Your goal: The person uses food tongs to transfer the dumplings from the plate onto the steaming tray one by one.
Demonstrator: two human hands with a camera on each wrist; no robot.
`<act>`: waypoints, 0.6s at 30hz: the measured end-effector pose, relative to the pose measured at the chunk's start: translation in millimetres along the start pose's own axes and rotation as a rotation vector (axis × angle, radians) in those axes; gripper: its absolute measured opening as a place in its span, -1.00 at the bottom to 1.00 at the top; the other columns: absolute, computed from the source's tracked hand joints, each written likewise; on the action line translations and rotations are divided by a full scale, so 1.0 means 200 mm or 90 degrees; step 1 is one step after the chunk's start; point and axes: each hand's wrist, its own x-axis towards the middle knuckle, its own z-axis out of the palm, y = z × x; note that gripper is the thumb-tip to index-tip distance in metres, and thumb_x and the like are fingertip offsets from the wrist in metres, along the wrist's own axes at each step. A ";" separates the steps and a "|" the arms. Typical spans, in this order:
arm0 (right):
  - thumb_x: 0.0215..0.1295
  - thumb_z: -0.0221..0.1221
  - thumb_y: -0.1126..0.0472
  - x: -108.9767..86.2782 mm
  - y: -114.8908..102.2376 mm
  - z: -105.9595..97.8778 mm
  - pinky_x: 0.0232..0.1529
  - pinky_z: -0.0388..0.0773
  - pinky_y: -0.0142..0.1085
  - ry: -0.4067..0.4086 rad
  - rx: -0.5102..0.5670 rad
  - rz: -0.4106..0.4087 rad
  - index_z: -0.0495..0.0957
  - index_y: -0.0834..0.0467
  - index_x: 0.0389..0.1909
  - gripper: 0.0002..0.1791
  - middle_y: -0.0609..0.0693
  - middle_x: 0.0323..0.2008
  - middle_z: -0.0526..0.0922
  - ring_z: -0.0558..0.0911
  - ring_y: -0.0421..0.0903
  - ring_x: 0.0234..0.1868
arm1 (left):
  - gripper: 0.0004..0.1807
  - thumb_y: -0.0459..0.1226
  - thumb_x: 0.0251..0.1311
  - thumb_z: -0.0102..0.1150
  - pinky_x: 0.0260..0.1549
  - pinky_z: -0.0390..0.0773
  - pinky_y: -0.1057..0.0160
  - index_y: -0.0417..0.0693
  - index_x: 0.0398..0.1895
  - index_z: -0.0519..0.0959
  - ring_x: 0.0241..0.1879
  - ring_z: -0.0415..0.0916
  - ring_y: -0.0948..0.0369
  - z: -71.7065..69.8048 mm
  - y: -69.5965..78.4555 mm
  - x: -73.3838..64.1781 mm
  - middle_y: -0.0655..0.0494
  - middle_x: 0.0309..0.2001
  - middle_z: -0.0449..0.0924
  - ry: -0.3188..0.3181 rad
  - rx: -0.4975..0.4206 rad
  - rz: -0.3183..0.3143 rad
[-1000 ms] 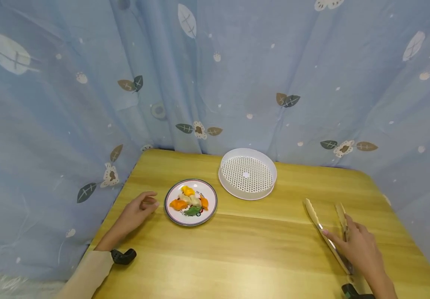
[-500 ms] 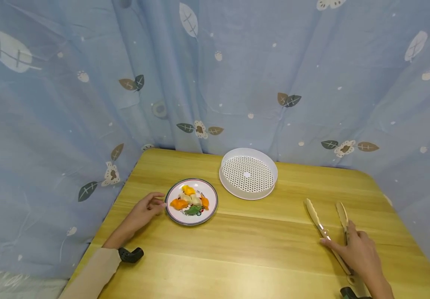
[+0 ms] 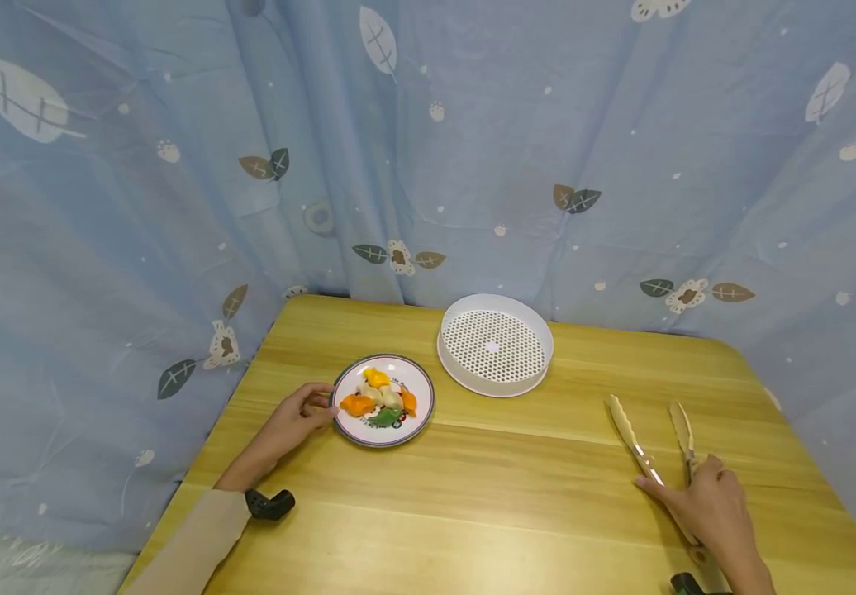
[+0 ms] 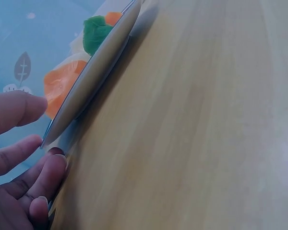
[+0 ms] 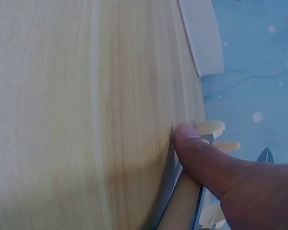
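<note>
A small round plate (image 3: 424, 387) holds orange (image 3: 357, 405), yellow and green dumplings near the table's left side. My left hand (image 3: 296, 419) is at its left rim. In the left wrist view the fingers (image 4: 47, 175) curl under the rim of the plate (image 4: 98, 64) and the thumb hovers over it. Cream and metal tongs (image 3: 630, 431) lie at the right, tips pointing away. My right hand (image 3: 705, 502) lies over their handle end, thumb (image 5: 201, 155) against the left arm of the tongs (image 5: 169, 191), fingers across the right arm.
A white perforated steamer tray (image 3: 541, 332) stands behind the plate toward the middle; its rim (image 5: 201, 38) shows in the right wrist view. The yellow wooden table (image 3: 502, 487) is closed in by a blue leaf-print curtain (image 3: 473, 149) on three sides.
My left hand has moved right from beside the plate onto its rim. My right hand has slid back a little along the tongs toward their handle end.
</note>
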 end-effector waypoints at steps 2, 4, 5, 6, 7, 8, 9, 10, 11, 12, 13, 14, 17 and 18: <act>0.12 0.24 -0.56 0.00 0.00 0.00 -0.37 0.47 0.04 -0.014 -0.013 -0.003 0.28 0.73 0.03 0.28 0.58 -0.22 0.38 0.47 0.35 -0.28 | -0.47 -0.13 0.40 0.31 -0.25 0.48 0.22 -0.04 0.36 0.45 -0.16 0.44 0.06 0.00 0.00 0.00 -0.13 0.11 0.51 -0.003 0.002 0.000; 0.14 0.21 -0.57 0.00 0.00 0.00 -0.40 0.42 -0.02 -0.028 -0.016 0.001 0.37 0.68 -0.05 0.21 0.48 -0.27 0.39 0.45 0.23 -0.30 | -0.45 -0.14 0.37 0.35 -0.26 0.45 0.22 -0.03 0.35 0.45 -0.18 0.42 0.07 0.01 0.00 0.00 -0.12 0.10 0.51 -0.002 0.006 -0.001; 0.16 0.20 -0.57 0.00 0.00 0.00 -0.40 0.42 -0.03 -0.033 -0.016 0.001 0.39 0.67 -0.04 0.20 0.45 -0.28 0.41 0.45 0.22 -0.28 | -0.44 -0.13 0.35 0.36 -0.27 0.44 0.23 -0.03 0.35 0.46 -0.19 0.41 0.07 0.01 0.00 0.00 -0.12 0.10 0.51 0.000 0.008 0.000; 0.17 0.18 -0.56 0.00 0.00 -0.01 -0.39 0.43 -0.02 -0.035 -0.017 -0.001 0.40 0.68 0.00 0.21 0.45 -0.28 0.42 0.46 0.22 -0.27 | -0.43 -0.13 0.34 0.38 -0.28 0.43 0.23 -0.03 0.35 0.46 -0.20 0.39 0.07 0.01 0.00 0.00 -0.12 0.10 0.52 0.000 0.010 0.001; 0.18 0.18 -0.56 0.00 0.00 -0.01 -0.37 0.44 0.01 -0.036 -0.017 -0.001 0.39 0.69 0.02 0.21 0.46 -0.27 0.43 0.47 0.23 -0.26 | -0.42 -0.13 0.32 0.39 -0.28 0.42 0.23 -0.03 0.35 0.46 -0.20 0.39 0.07 0.01 0.00 0.00 -0.12 0.10 0.51 0.000 0.010 0.001; 0.19 0.18 -0.55 0.00 0.00 -0.01 -0.36 0.46 0.03 -0.041 -0.012 0.000 0.37 0.69 0.05 0.22 0.49 -0.24 0.43 0.48 0.25 -0.25 | -0.42 -0.13 0.32 0.40 -0.28 0.42 0.24 -0.03 0.35 0.46 -0.20 0.38 0.07 0.01 0.00 0.01 -0.11 0.09 0.51 0.001 0.011 0.001; 0.20 0.17 -0.55 0.00 0.00 -0.01 -0.34 0.47 0.06 -0.043 -0.009 0.000 0.36 0.70 0.08 0.23 0.52 -0.22 0.43 0.49 0.29 -0.22 | -0.42 -0.13 0.31 0.41 -0.28 0.42 0.24 -0.02 0.35 0.46 -0.21 0.38 0.07 0.02 0.00 0.01 -0.11 0.10 0.51 0.001 0.012 0.002; 0.22 0.17 -0.54 0.00 0.00 -0.02 -0.31 0.48 0.09 -0.047 -0.003 0.001 0.34 0.71 0.11 0.23 0.53 -0.21 0.44 0.49 0.31 -0.20 | -0.42 -0.14 0.31 0.41 -0.28 0.42 0.24 -0.02 0.35 0.46 -0.21 0.38 0.06 0.02 0.00 0.01 -0.11 0.10 0.51 0.000 0.011 0.001; 0.23 0.16 -0.53 0.00 0.00 -0.02 -0.28 0.49 0.12 -0.051 0.004 0.002 0.32 0.72 0.14 0.24 0.56 -0.18 0.43 0.50 0.34 -0.17 | -0.42 -0.13 0.31 0.40 -0.28 0.42 0.24 -0.02 0.35 0.46 -0.21 0.38 0.06 0.02 0.00 0.01 -0.11 0.10 0.51 -0.002 0.010 0.001; 0.26 0.16 -0.51 0.00 0.00 -0.02 -0.24 0.50 0.15 -0.054 0.013 0.002 0.27 0.74 0.18 0.25 0.61 -0.15 0.43 0.50 0.40 -0.14 | -0.41 -0.13 0.31 0.40 -0.29 0.42 0.24 -0.02 0.35 0.46 -0.21 0.38 0.07 0.02 0.00 0.01 -0.12 0.11 0.50 -0.003 0.010 0.001; 0.27 0.17 -0.49 0.00 0.00 -0.03 -0.23 0.50 0.15 -0.057 0.025 0.002 0.27 0.73 0.17 0.22 0.58 -0.17 0.45 0.52 0.39 -0.15 | -0.41 -0.13 0.31 0.40 -0.29 0.42 0.24 -0.01 0.36 0.46 -0.22 0.38 0.06 0.01 0.00 0.01 -0.12 0.12 0.50 -0.004 0.011 -0.001; 0.30 0.17 -0.46 0.00 0.00 -0.03 -0.24 0.51 0.13 -0.061 0.041 0.003 0.27 0.71 0.15 0.18 0.54 -0.21 0.46 0.53 0.36 -0.19 | -0.41 -0.13 0.32 0.40 -0.29 0.41 0.24 -0.01 0.36 0.45 -0.22 0.38 0.07 0.01 0.00 0.01 -0.12 0.12 0.50 -0.005 0.011 -0.001; 0.34 0.19 -0.40 0.01 -0.01 -0.04 -0.33 0.48 0.00 -0.060 0.088 0.007 0.32 0.56 -0.01 -0.03 0.36 -0.35 0.47 0.53 0.22 -0.34 | -0.38 -0.09 0.31 0.40 -0.31 0.39 0.23 -0.01 0.38 0.44 -0.23 0.36 0.08 0.02 0.00 0.01 -0.13 0.15 0.49 -0.005 0.015 -0.001; 0.34 0.20 -0.38 0.01 -0.01 -0.05 -0.36 0.47 -0.03 -0.052 0.097 0.002 0.32 0.52 -0.08 -0.09 0.29 -0.38 0.49 0.54 0.17 -0.37 | -0.37 -0.08 0.30 0.41 -0.31 0.39 0.23 0.00 0.38 0.44 -0.23 0.36 0.08 0.02 0.00 0.02 -0.13 0.15 0.49 -0.004 0.016 -0.001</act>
